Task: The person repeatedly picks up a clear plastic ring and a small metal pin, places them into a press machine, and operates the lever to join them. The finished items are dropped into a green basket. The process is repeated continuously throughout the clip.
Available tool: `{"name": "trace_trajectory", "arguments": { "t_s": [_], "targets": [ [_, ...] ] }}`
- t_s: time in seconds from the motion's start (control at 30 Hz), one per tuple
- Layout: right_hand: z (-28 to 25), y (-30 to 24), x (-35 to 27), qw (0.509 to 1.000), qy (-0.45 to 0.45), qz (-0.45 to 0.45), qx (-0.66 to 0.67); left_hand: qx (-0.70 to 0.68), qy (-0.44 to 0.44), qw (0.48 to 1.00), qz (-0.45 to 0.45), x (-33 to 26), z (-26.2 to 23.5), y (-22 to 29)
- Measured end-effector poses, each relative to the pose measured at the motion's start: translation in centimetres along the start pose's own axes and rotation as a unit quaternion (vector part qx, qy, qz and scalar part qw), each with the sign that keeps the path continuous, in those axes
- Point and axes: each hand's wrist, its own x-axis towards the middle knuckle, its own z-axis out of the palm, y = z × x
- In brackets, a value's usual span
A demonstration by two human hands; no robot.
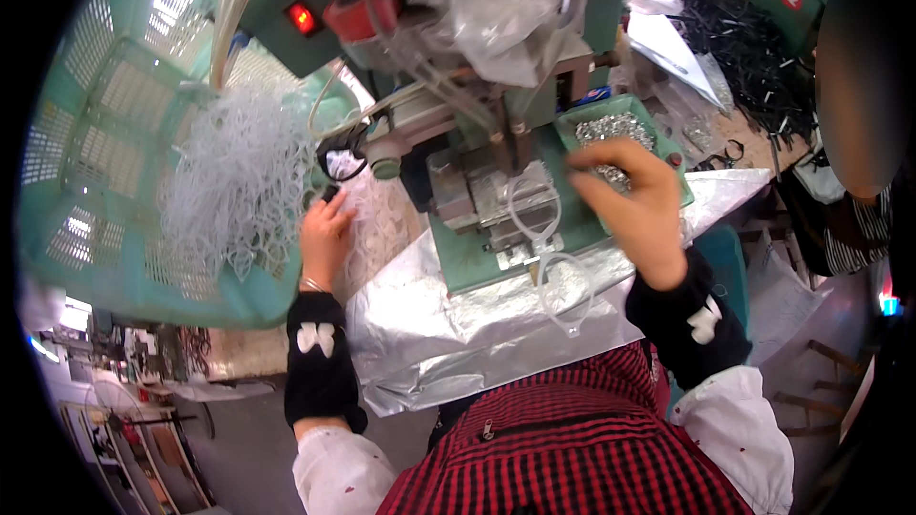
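Observation:
A clear plastic frame with two joined rings (565,317) lies partly on the metal fixture (468,193) of a green press machine; one ring hangs over the front edge. To the right of the fixture, my right hand (637,205) hovers with thumb and forefinger drawn together in a pinch. Its fingertips are blurred, so anything between them cannot be made out. Beneath it is a green tray (685,193) of small shiny metal parts (615,132). My left hand (326,236) is on the left, fingers curled by a small black piece (330,194); what it grips is unclear.
A green plastic basket (124,286) at left holds a heap of clear plastic pieces (239,172). Crinkled silver foil (429,343) covers the table's front. Black strips (744,57) lie piled at the back right. Another person's striped clothing (863,234) shows at the right edge.

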Motion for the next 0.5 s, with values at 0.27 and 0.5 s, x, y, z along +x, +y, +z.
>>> {"name": "trace_trajectory", "arguments": {
  "t_s": [0.27,0.5],
  "targets": [
    [4.2,1.3,0.0,0.977,0.059,0.102,0.180,-0.487,0.291,0.792,-0.227,2.7,-6.2,15.2],
    [4.3,-1.6,1.0,0.932,0.023,0.169,0.320,-0.500,0.371,0.781,-0.041,10.2,-15.1,21.7]
  ]
}}
